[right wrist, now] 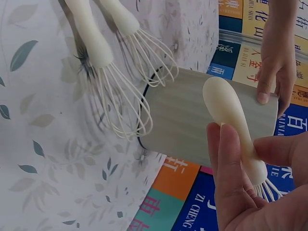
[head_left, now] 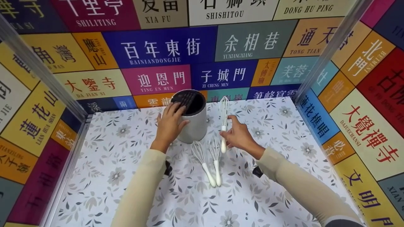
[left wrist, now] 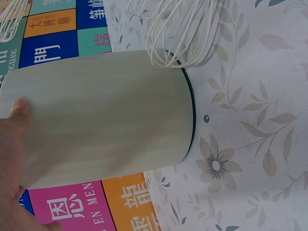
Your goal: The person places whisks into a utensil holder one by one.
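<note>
Right hand (head_left: 237,135): thumb and fingers pinching the smooth, cream-white bulbous handle of a small wire-loop whisk (head_left: 224,126), held just right of the container, loops pointing away from the person. Left hand (head_left: 170,121): fingers somewhat spread over the rim, thumb on the outer wall, of a grey-white cylindrical container (head_left: 193,127) with dark interior. Two matching cream-white whisks (head_left: 216,162) lie before it on a white leaf-and-flower-patterned tabletop (head_left: 123,157). Handling, as judged: light; handle firm, perhaps slippery; loops springy, bendable; best grasped by the handle.
</note>
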